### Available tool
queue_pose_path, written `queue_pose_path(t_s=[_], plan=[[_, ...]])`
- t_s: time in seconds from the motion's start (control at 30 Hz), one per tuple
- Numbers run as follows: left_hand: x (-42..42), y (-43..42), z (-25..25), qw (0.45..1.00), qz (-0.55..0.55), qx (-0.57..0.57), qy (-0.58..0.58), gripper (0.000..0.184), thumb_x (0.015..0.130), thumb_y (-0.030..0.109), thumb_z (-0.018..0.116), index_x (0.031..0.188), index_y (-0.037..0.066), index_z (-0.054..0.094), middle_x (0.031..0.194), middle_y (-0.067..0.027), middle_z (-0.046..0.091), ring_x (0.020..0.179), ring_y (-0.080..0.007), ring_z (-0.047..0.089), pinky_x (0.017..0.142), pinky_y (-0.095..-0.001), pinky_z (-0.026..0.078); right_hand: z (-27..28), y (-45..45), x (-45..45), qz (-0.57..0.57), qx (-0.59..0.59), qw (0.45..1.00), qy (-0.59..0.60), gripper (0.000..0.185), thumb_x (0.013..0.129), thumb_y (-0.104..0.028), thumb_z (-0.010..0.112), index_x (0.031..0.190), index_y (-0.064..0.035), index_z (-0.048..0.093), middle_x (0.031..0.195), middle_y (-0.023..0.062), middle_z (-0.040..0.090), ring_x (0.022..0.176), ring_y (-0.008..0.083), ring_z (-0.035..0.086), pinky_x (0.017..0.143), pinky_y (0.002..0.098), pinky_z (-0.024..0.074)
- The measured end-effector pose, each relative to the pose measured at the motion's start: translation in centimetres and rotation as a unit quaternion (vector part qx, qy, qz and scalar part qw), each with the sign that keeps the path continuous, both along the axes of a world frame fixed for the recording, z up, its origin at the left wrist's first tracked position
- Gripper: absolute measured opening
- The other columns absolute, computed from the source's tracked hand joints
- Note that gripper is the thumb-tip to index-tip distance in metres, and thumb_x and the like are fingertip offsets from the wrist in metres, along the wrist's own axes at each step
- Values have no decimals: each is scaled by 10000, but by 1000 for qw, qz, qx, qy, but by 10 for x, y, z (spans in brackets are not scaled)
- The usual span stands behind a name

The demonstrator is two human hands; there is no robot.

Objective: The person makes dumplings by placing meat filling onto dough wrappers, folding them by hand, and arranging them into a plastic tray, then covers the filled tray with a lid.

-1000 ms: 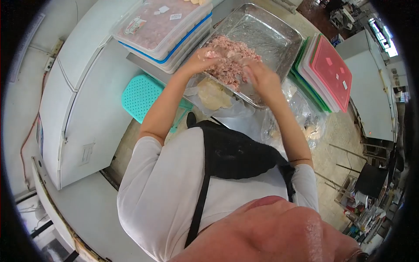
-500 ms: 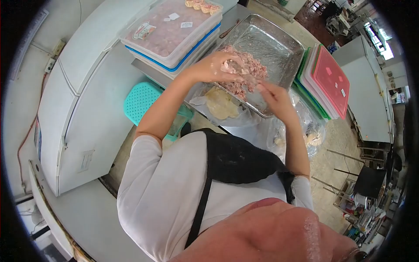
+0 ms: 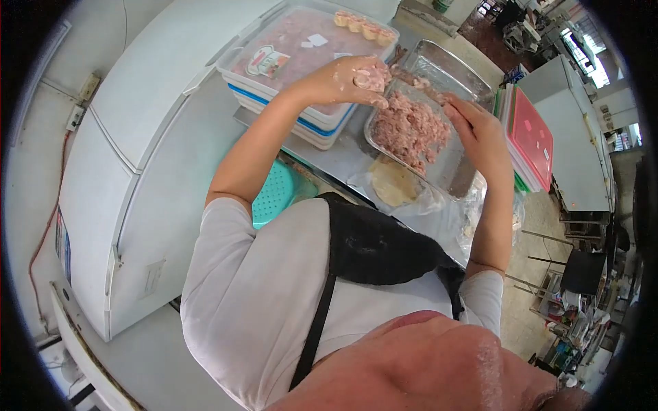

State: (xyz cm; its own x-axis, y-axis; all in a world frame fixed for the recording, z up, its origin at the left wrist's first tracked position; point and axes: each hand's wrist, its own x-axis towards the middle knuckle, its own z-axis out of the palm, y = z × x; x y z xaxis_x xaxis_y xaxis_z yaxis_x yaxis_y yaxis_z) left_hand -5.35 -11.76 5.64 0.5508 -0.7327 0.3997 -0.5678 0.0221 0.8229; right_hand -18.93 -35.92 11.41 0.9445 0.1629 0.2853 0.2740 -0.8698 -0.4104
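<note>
My left hand [image 3: 351, 81] is up at the near edge of the metal tray [image 3: 449, 63], beside the stacked containers, with a lump of pink ground meat [image 3: 371, 77] in its curved fingers. Over the tray's right part is my right hand [image 3: 474, 123], fingers bent and pressed together; whatever they hold is too small to name. Between and below the hands, a heap of ground meat [image 3: 411, 130] lies in the tray. A flat pale round of dough [image 3: 393, 181] rests on clear plastic in front of the tray.
Lidded containers [image 3: 295, 48] are stacked at the left, with several filled pieces [image 3: 363, 27] on top. Coloured lids or boards [image 3: 531, 133] lean right of the tray. A turquoise stool [image 3: 274, 195] stands below the table edge. A plastic bag [image 3: 473, 219] lies at the lower right.
My left hand has moved up and away from the heap with a lump of meat in it. My right hand has shifted right and up. The view has turned, so the table items sit further right.
</note>
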Motion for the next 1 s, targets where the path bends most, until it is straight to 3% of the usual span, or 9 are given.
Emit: queue_pose_path(t_s=[0.07,0.2,0.33,0.53,0.63,0.73,0.83,0.93,1.0], plan=[[10,18,2,1000,-27,-14,-5,349,733,222,776,961,32,592,895,-48,640,833,-153,572,785,-307,464,4,27,2,22,72,997,8,274,913,-173,555,1143,-35,609,1025,177,641,894,323,628,777,330,482],[38,51,3,992,-34,100,-66,365,743,284,761,962,33,613,963,-53,653,893,-167,590,833,-317,465,-34,74,35,62,9,998,10,300,931,-196,531,1174,-29,587,1043,204,638,932,313,639,803,343,481],[86,86,-6,988,-34,107,-110,400,732,307,761,988,34,621,991,-75,656,915,-202,604,834,-318,469,-43,59,45,-41,12,997,57,316,919,-215,554,1171,-27,593,1001,208,647,884,285,656,800,332,477],[181,102,-21,986,-4,166,-29,491,755,285,731,1147,48,556,1053,-103,617,959,-225,586,850,-327,453,-114,-2,-6,-167,186,967,56,315,933,-227,561,1142,2,613,774,55,624,686,107,551,629,249,442],[228,87,-38,924,116,230,-283,554,744,296,729,1199,56,523,1063,-131,620,956,-273,601,845,-340,465,-114,6,-43,-276,308,905,97,302,939,-239,553,1132,-20,632,696,-4,564,587,58,464,533,210,369],[259,69,-50,961,130,197,-148,682,732,304,733,1303,70,444,1133,-176,598,955,-323,609,840,-371,475,-129,12,-80,-342,393,849,87,308,952,-275,534,1150,-60,632,632,-54,477,499,14,351,452,177,259],[269,47,-50,941,183,244,-149,815,738,314,735,1402,88,321,1237,-203,554,1007,-340,610,875,-394,475,-149,14,-111,-379,435,812,83,326,960,-304,519,1166,-72,621,614,-70,437,467,11,314,424,176,226],[251,28,-43,960,191,199,-41,837,765,143,716,1428,-14,230,974,-232,646,870,-309,640,780,-356,519,-157,16,-124,-396,456,792,87,339,964,-314,513,1170,-64,613,610,-72,418,452,16,309,410,186,221],[250,19,-36,957,198,202,-62,873,758,118,716,1442,-4,187,973,-228,646,845,-301,641,751,-356,523,-157,17,-128,-395,456,792,93,339,964,-311,512,1169,-60,613,608,-69,421,455,16,320,410,188,229]])
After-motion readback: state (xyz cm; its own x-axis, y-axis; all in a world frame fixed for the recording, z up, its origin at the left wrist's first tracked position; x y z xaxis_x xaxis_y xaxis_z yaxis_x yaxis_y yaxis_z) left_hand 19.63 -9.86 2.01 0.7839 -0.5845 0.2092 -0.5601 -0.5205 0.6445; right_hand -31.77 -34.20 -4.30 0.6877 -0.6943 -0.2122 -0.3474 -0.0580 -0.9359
